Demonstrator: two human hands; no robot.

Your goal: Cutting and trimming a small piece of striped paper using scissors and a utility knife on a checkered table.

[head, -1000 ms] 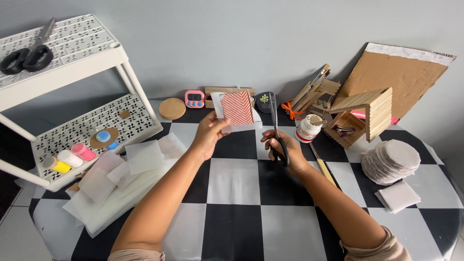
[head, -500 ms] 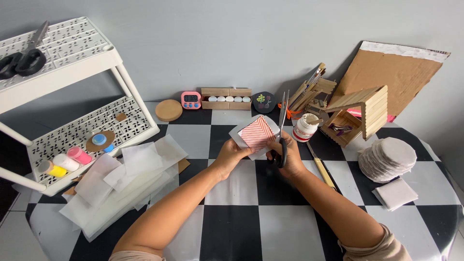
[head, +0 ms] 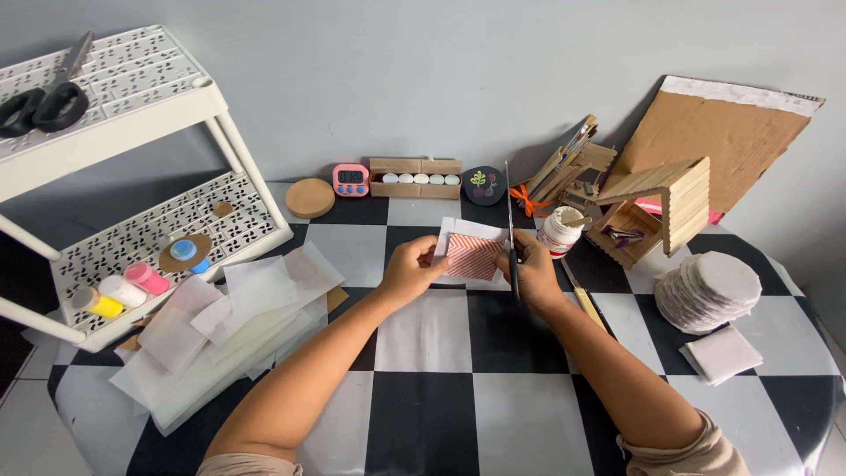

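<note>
Over the checkered table (head: 423, 414) both of my hands meet at a small white paper with a red striped square (head: 473, 255). My left hand (head: 411, 269) pinches the paper's left edge. My right hand (head: 532, 271) grips thin scissors (head: 510, 211) and also touches the paper's right edge; the blades point straight up, away from me. The paper hangs just above the tabletop, tilted toward me.
A pile of translucent sheets (head: 220, 326) lies at left beside a white rack (head: 115, 167) with paint bottles (head: 123, 291) and black scissors (head: 40, 106). A white glue jar (head: 560, 231), a stick house (head: 661, 211), round pads (head: 709, 291), cardboard (head: 731, 141) and a pink timer (head: 351, 179) stand behind.
My hands came down and toward me with the striped paper. The right hand moved in beside it, so the scissors now stand against the paper's right edge.
</note>
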